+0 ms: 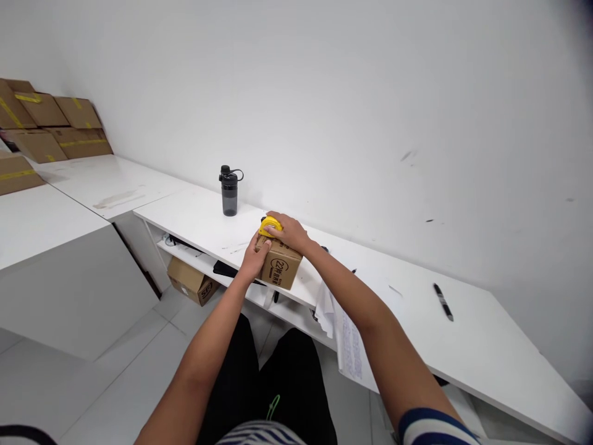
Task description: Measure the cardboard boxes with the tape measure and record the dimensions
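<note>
Head view, centre: your left hand (254, 257) is gripping the side of the carton (281, 267), which is likely light and stiff; your right hand (290, 232) is clasping the yellow tool (269, 227).

White surface (467, 352) along the wall.
On it: a dark bottle (229, 193), a cardboard box (280, 267), a black marker (443, 301), and a printed sheet (353, 349) overhanging its front edge.
</note>
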A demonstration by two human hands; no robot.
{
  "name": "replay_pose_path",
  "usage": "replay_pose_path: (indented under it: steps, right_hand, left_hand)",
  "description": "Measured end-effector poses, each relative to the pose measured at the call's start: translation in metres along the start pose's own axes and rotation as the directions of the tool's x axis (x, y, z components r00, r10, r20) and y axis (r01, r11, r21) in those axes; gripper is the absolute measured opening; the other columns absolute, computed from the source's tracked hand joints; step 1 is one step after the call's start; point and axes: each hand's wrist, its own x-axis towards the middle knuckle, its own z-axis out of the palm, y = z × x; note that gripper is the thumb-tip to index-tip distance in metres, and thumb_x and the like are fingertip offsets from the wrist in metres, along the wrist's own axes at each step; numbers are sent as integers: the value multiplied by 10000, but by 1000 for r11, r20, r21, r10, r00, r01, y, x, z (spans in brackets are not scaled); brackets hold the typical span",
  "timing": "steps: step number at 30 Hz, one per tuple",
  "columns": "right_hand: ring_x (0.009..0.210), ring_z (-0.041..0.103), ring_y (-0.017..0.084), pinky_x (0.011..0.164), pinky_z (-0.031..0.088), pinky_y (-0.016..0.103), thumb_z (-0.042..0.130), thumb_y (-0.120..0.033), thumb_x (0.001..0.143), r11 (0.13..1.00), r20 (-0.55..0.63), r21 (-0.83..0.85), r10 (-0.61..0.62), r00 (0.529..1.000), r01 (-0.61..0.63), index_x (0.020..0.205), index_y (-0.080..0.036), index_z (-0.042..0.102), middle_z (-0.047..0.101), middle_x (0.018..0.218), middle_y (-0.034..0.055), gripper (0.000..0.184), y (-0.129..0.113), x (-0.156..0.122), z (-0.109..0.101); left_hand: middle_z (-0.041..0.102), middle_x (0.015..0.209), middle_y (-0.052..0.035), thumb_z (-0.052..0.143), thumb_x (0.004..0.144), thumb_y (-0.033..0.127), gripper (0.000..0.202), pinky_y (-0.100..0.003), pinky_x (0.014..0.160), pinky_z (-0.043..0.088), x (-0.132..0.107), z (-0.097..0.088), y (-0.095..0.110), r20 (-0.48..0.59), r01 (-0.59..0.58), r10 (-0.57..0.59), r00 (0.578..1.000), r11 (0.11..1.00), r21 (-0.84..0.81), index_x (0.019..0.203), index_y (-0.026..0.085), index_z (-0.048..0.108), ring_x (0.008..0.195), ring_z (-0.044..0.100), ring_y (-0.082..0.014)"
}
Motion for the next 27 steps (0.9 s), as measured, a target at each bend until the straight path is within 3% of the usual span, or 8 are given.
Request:
replay_pose_path:
  steps: [8, 18, 23, 27]
  right_hand:
    - [938, 630, 256, 831, 459, 354, 519, -493, 914, 988, 101, -144, -33, 994, 48, 1352, -283, 546, 677, 1113, 83, 486, 0, -12, -30]
    - [1026, 640, 266, 906, 495, 425, 566, -532, 867, 995, -26, -10, 96, 995, -97, 1300, -311, 587, 686, 1184, 46, 487, 46, -92, -74]
    - [1083, 628, 253, 937, 497, 424, 589, -532, 859, 982, -43, 60, 181, 983, -178, 1302, -312, 588, 653, 1266, 37, 494, 62, -115, -80]
    - [1131, 616, 257, 972, 486, 435, 599, -531, 850, 977, -81, 100, 198, 977, -190, 1300, -299, 590, 641, 1294, 43, 507, 63, -116, -77]
  left_hand:
    - [578, 1398, -101, 612, 864, 444, 558, -370, 1087, 416, 2, 2, -2, -85, -17, 23, 996, 998, 64, 1360, 196, 554, 1272, 547, -251]
    - [610, 1365, -80, 606, 868, 411, 512, -376, 1089, 423, 3, 2, 1, -65, -23, 28, 998, 998, 65, 1338, 210, 587, 1252, 565, -256]
    - [612, 1364, -76, 599, 873, 404, 495, -371, 1113, 397, 5, 4, 1, -70, -46, 53, 996, 994, 102, 1327, 208, 594, 1280, 542, -251]
    - [602, 1377, -76, 597, 874, 409, 504, -367, 1113, 397, 5, 3, 2, -68, -48, 55, 996, 994, 99, 1336, 207, 586, 1292, 533, -249]
